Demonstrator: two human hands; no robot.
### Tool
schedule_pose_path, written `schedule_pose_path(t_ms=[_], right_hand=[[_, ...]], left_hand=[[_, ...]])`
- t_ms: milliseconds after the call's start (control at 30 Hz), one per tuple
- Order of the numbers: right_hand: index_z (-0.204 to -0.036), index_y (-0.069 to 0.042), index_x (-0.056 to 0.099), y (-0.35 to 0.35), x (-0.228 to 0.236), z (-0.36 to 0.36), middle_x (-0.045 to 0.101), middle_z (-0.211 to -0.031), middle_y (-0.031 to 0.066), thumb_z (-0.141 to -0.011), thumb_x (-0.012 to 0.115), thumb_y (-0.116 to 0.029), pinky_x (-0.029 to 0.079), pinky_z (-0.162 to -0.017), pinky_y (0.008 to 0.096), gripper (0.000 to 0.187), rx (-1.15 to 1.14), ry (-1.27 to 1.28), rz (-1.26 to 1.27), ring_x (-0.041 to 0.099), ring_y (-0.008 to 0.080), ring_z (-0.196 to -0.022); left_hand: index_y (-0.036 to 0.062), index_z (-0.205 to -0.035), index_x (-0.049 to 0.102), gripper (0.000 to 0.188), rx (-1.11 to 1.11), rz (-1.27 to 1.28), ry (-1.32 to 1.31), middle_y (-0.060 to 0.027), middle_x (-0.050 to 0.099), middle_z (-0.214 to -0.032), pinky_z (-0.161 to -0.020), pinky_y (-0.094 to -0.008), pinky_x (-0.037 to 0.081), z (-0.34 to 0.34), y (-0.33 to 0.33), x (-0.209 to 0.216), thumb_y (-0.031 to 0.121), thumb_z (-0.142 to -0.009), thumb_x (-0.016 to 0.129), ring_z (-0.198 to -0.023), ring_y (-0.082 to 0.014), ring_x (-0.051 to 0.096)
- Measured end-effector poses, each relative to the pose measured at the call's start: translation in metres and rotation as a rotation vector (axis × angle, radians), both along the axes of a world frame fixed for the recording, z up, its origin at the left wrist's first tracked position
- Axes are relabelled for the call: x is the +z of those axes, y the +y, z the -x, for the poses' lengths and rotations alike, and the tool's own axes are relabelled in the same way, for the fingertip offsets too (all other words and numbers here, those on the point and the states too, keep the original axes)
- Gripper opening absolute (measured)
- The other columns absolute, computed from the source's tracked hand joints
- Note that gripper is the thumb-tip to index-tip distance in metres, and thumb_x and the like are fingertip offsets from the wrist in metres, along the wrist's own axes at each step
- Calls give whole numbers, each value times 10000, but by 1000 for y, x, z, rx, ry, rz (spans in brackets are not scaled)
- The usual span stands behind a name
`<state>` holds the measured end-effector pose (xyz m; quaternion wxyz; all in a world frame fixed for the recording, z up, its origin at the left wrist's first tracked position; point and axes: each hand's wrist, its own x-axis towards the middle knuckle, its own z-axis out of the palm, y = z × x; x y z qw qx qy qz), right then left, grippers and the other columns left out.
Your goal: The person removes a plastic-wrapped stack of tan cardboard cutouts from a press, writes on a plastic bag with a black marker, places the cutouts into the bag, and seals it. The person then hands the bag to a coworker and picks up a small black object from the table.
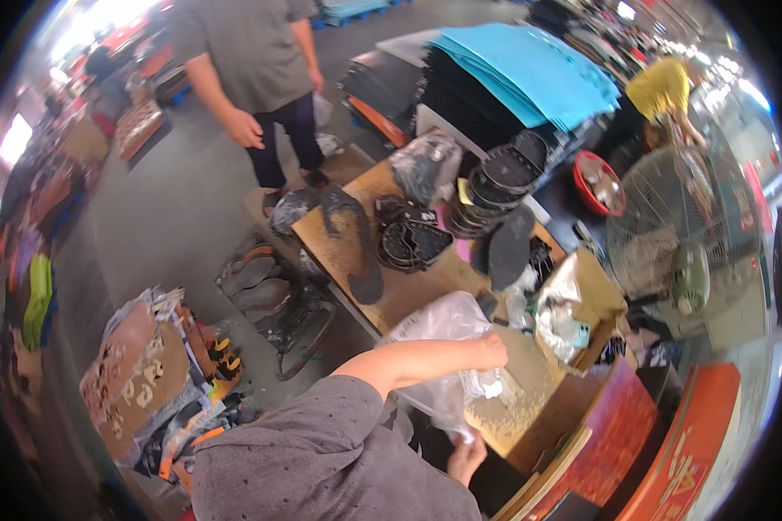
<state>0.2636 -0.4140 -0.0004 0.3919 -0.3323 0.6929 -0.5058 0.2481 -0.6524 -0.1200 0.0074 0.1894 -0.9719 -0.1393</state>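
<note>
A clear plastic bag (439,321) lies over the near edge of the worn wooden table (400,304) and hangs down past it. My left hand (488,352) is closed in a fist at the bag's upper right side and seems to grip its film. Lower down, my right hand (467,458) pinches the hanging end of the bag between thumb and fingers. Small whitish pieces (493,386) lie between the two hands, by the bag; I cannot tell whether they are inside it.
Dark sole-shaped pieces (354,247) and stacked black shoe-shaped forms (500,182) stand on the table. An open cardboard box (604,300) is at right, near a large fan (673,230). Blue sheets (521,69) are piled behind. One person (243,52) stands ahead; another (660,87) bends at far right.
</note>
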Motion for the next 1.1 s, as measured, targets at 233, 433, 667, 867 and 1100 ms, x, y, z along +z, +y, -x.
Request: schedule_pose_path(t_ms=[233,433,667,867,1100], right_hand=[[-1080,27,579,-162,-115,17,605,-1012,114,-859,523,-68,457,-851,346,248,167,-13,216,572,221,-956],[-1079,1,600,-201,-101,6,611,-1035,141,-800,545,-31,451,-887,376,286,910,711,12,576,290,-982],[-1006,-39,633,-131,70,11,619,-1025,151,-741,557,-13,452,-888,417,277,795,524,432,567,346,-1002],[-935,-50,642,-147,113,58,616,-859,124,-774,600,-65,502,-694,381,167,149,328,290,612,308,-764],[-981,-91,613,-143,109,11,649,-887,84,-765,615,-67,506,-674,394,218,598,821,360,626,325,-772]], left_hand=[[35,-872,646,271,602,-876,508,-164,661,-846,-716,-387,486,-70,-10,168,273,-744,633,-807,-307,642],[68,-745,617,162,190,-291,497,-120,594,-1052,-858,-388,440,-188,-15,240,219,-725,672,-1039,-300,550],[73,-1073,553,219,131,-1195,1342,-168,460,-1358,-1089,-442,242,-192,-8,189,227,-918,550,-1294,-279,386],[49,-1447,249,840,194,-1029,816,-36,549,-935,-804,-285,465,-163,2,193,358,-796,682,-790,-115,528],[109,-1100,574,352,265,-732,526,-29,607,-864,-751,-303,465,-119,22,125,135,-766,683,-792,-159,570]])
